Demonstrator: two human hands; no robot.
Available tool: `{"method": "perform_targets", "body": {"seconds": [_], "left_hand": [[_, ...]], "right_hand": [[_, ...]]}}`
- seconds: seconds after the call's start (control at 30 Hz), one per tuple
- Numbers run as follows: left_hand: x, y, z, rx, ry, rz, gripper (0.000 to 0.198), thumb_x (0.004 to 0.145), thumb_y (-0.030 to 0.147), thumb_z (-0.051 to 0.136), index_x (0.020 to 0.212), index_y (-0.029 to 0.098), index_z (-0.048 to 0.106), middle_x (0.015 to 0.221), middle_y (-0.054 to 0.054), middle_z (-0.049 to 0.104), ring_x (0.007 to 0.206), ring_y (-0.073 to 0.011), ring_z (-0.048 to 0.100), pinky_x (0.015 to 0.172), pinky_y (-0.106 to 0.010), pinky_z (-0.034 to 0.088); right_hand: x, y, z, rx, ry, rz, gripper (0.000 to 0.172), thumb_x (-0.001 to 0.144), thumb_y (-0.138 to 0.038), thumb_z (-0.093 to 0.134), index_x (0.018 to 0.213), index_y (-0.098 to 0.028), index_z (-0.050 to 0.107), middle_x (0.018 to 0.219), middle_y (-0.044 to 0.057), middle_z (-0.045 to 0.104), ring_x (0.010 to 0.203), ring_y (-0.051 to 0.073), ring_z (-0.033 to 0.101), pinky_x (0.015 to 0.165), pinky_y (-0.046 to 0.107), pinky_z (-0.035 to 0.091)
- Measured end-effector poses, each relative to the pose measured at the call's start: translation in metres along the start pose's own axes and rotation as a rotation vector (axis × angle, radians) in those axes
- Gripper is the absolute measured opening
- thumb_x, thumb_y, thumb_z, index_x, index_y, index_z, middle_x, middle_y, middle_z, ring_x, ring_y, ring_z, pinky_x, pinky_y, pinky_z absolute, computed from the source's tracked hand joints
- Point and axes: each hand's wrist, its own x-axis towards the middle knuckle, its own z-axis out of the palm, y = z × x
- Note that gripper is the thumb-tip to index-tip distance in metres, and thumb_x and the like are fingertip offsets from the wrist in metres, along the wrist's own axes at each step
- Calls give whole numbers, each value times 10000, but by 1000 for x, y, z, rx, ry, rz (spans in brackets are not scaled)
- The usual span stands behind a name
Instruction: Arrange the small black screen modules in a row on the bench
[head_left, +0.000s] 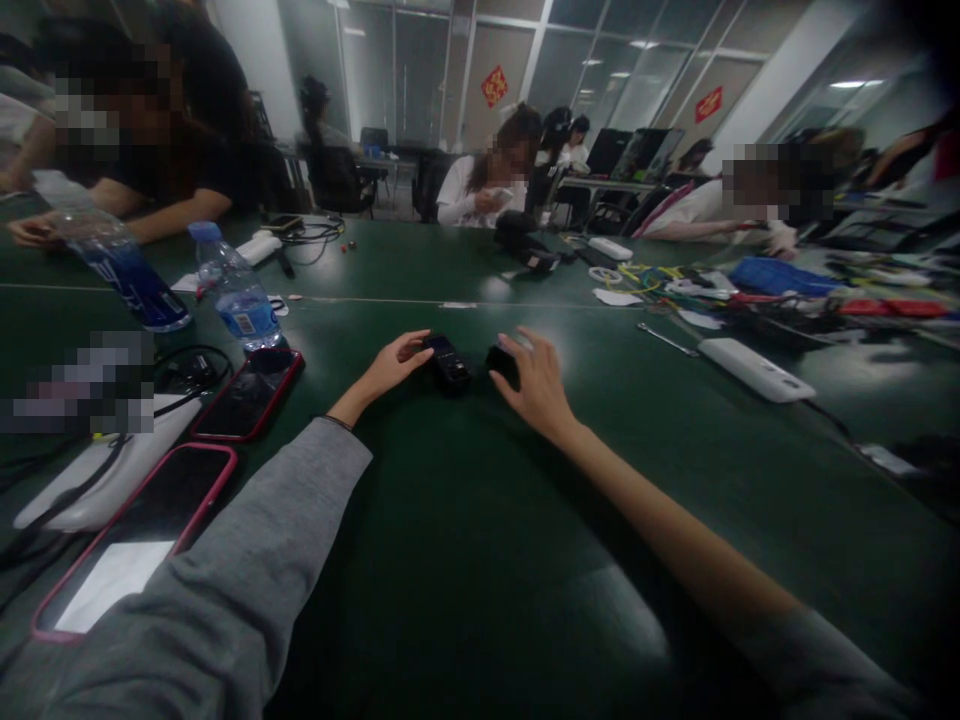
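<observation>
A small black handheld device (448,362) with a dark screen and a few small marks lies on the green table (442,500). My left hand (394,365) grips its left edge, thumb on the near side and fingers curled behind. To the right of it, my right hand (538,385) closes its thumb and fingers around a small black block-like piece (502,366), whose exact kind is unclear. A narrow gap separates the two black things. Part of the right-hand piece is hidden by the fingers.
At left are two phones in red (251,395) and pink (225,460) cases, cables and two water bottles (244,310). At right lie a wrench (666,340), a white power strip (754,370) and tangled wires (667,280). Several people sit around the table and beyond.
</observation>
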Motion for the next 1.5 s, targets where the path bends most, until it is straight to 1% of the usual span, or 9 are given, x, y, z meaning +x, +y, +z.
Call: {"method": "perform_targets", "body": {"seconds": [0.1, 0.2, 0.43, 0.57, 0.77, 0.97, 1.13, 1.37, 1.5], "left_hand": [[-2, 1, -2, 24, -39, 9, 582, 942, 484, 697, 1472, 273, 581, 1397, -117, 651, 1206, -283, 668, 1118, -552, 499], [-3, 1, -4, 40, -54, 5, 580, 958, 509, 679, 1489, 305, 569, 1428, -110, 630, 1210, -288, 660, 1102, -560, 507], [-2, 0, -1, 51, -47, -2, 654, 942, 560, 684, 1515, 276, 548, 1407, -140, 633, 1189, -299, 667, 1098, -558, 502], [-3, 1, 1, 50, -55, 11, 717, 915, 558, 716, 1544, 288, 501, 1413, -144, 639, 1206, -314, 667, 1094, -571, 500], [-3, 3, 3, 62, -48, 14, 737, 898, 543, 727, 1539, 273, 487, 1459, -146, 611, 1299, -337, 620, 1143, -569, 458], [3, -5, 4, -15, -57, 25, 721, 894, 472, 707, 1540, 252, 473, 1482, -147, 595, 1354, -334, 582, 1177, -564, 420], [3, -8, 0, 5, -20, 13, 659, 913, 390, 654, 1535, 273, 472, 1513, -126, 563, 1385, -332, 549, 1174, -570, 426], [3, -4, -4, 11, 38, -59, 649, 932, 312, 612, 1556, 254, 439, 1471, -133, 585, 1378, -342, 551, 1192, -597, 405], [5, -5, -3, -6, 33, -53, 662, 932, 311, 601, 1566, 233, 424, 1487, -145, 573, 1389, -339, 541, 1197, -588, 400]], "right_hand": [[-8, 34, -7, -2, -16, 114, 632, 952, -339, 596, 1545, -186, 441, 1495, 212, 431, 1374, 430, 454, 1121, 671, 447], [-14, 43, -3, 25, -83, 141, 614, 959, -364, 543, 1534, -165, 463, 1326, 200, 548, 1229, 391, 561, 1046, 619, 529], [3, -6, 34, 15, -91, 185, 703, 985, -374, 464, 1630, -128, 333, 1293, 241, 524, 1168, 437, 565, 922, 667, 585], [13, -25, 51, 103, -96, 163, 745, 979, -361, 492, 1668, -191, 264, 1313, 233, 511, 1133, 435, 587, 821, 637, 630], [11, -29, 49, 178, -96, 175, 662, 994, -357, 482, 1624, -222, 333, 1334, 200, 515, 1076, 386, 637, 779, 584, 650], [10, -33, 47, 148, -124, 125, 683, 998, -369, 479, 1637, -187, 320, 1448, 243, 464, 1076, 413, 655, 790, 610, 644], [9, -14, 43, 76, -88, 155, 662, 1016, -410, 450, 1634, -199, 345, 1411, 236, 500, 987, 376, 678, 771, 590, 646], [-13, 39, 4, -150, -113, 383, 657, 1018, -405, 463, 1601, -115, 377, 1386, 271, 517, 953, 398, 687, 795, 597, 616], [-25, 54, -12, -209, -99, 473, 664, 1024, -406, 467, 1604, -97, 372, 1380, 275, 515, 1007, 415, 678, 848, 604, 596]]}}
